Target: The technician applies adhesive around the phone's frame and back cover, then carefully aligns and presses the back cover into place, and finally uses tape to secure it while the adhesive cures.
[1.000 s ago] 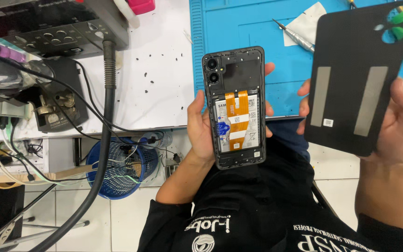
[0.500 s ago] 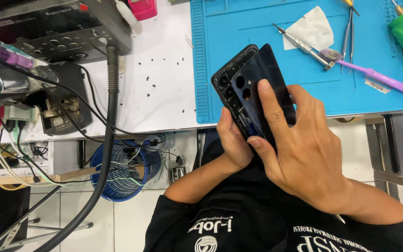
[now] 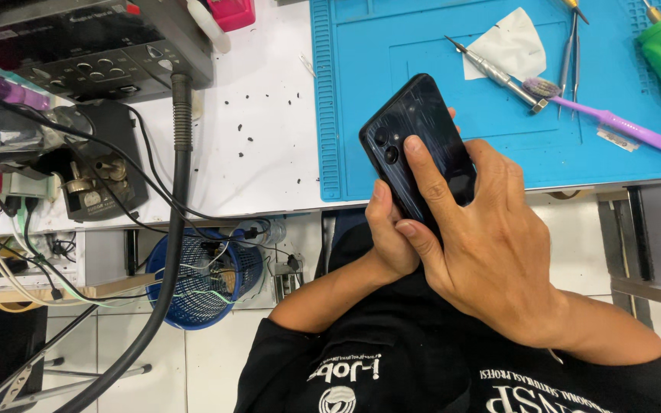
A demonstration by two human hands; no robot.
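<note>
The black phone (image 3: 416,145) sat back-up between both hands, above the desk (image 3: 262,115) edge. The left hand (image 3: 388,237) gripped it from beneath, while the right hand (image 3: 491,245) pressed its fingers flat over the back cover.

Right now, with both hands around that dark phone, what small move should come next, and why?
Probably press along the back cover's edges. The right hand lies flat over the black smartphone, the left hand cradles it from below, so the cover looks placed, though I cannot tell whether it is fully seated.

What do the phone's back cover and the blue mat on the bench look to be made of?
Phone back cover: likely glossy dark plastic or glass; it shows streaky reflections. Blue mat: probably matte silicone or rubber, with moulded ridges and raised compartment edges.
</note>
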